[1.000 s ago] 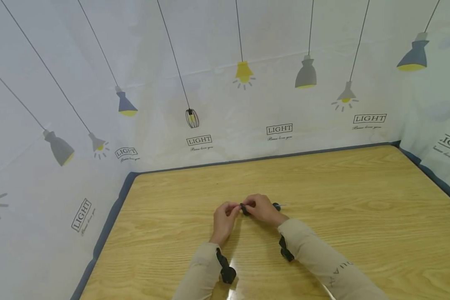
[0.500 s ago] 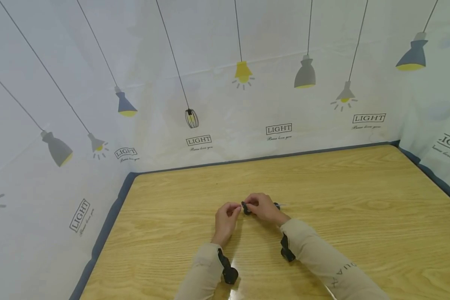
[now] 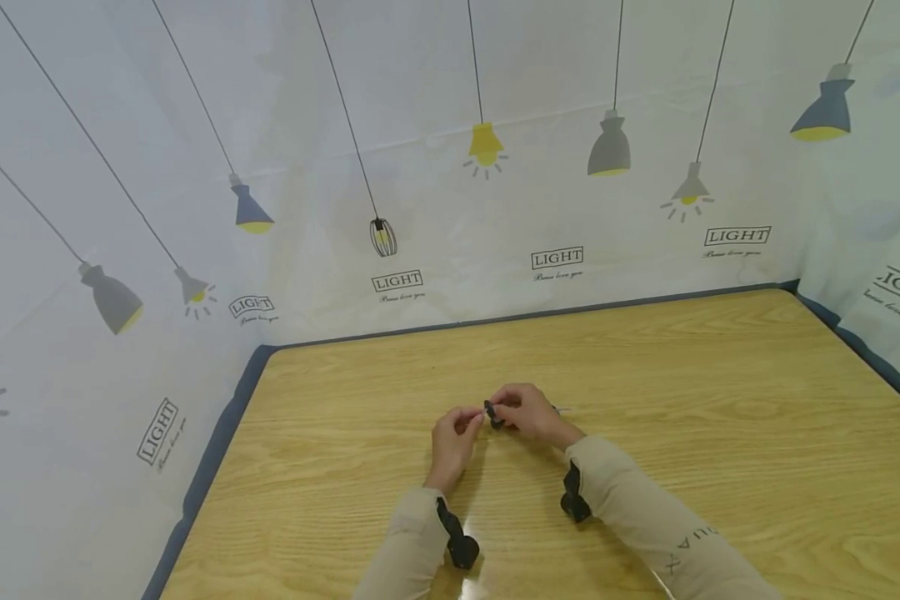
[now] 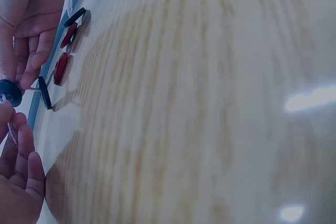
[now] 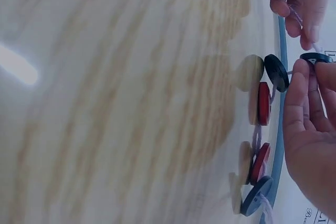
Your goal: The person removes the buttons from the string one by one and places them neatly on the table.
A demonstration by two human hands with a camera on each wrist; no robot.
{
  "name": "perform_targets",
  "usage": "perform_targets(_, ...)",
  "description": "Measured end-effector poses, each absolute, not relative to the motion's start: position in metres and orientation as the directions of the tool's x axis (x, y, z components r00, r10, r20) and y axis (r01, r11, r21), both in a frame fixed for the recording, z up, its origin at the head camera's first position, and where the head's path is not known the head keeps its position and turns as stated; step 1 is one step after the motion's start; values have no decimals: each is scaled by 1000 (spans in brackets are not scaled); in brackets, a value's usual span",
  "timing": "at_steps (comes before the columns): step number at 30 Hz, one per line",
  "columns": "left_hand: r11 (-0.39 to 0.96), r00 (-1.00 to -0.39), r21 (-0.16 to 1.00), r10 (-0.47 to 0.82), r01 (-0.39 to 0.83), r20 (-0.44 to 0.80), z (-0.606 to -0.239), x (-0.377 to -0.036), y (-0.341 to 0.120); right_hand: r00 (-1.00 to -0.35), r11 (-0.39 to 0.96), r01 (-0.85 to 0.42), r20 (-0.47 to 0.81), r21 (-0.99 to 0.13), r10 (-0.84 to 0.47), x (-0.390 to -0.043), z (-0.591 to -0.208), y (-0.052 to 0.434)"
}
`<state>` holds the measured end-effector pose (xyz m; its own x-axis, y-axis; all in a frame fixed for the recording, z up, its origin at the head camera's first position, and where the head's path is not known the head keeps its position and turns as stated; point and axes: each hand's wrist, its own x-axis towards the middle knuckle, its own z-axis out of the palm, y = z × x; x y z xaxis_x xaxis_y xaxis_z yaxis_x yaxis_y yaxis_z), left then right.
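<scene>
Above the middle of the wooden table [image 3: 645, 375] my two hands meet. My right hand [image 3: 528, 412] pinches a black button [image 3: 492, 414] at its fingertips; the same black button [image 5: 315, 57] shows edge-on in the right wrist view. My left hand [image 3: 453, 433] pinches a thin clear thread [image 5: 294, 17] just left of that button. Further along the thread, a black button [image 5: 275, 73], two red buttons [image 5: 263, 103] and a dark one [image 5: 255, 196] lie in a row on the table under my right hand. The red buttons [image 4: 61, 68] also show in the left wrist view.
White cloth walls printed with lamps [image 3: 487, 142] close the table on the left, back and right, with a dark blue hem [image 3: 217, 433] along the edges. Black wrist straps [image 3: 457, 546] sit on both beige sleeves.
Both hands stay together at the same spot. My right hand has crept slightly left and now covers more of the buttons behind it.
</scene>
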<state>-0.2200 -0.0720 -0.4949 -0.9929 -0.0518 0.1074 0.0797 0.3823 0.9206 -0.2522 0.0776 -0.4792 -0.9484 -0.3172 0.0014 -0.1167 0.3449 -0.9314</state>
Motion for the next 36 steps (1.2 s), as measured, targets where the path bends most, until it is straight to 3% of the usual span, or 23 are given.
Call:
perform_targets(15, 359, -992, 926, 78, 116, 94, -492, -220, -72, -943, 339, -138, 19, -931, -333, -249, -474, 82)
perform_targets(21, 352, -979, 918, 143, 185, 142, -491, -221, -70, -939, 339, -150, 26, -929, -343, -249, -474, 82)
perform_targets(32, 323, -971, 916, 102, 237, 215, -495, -220, -68, -940, 331, -142, 22, -933, -341, -249, -476, 82)
perform_targets(36, 304, -947, 898, 133, 319, 291, -504, -225, -71, -938, 331, -151, 30, -931, -346, -250, -477, 82)
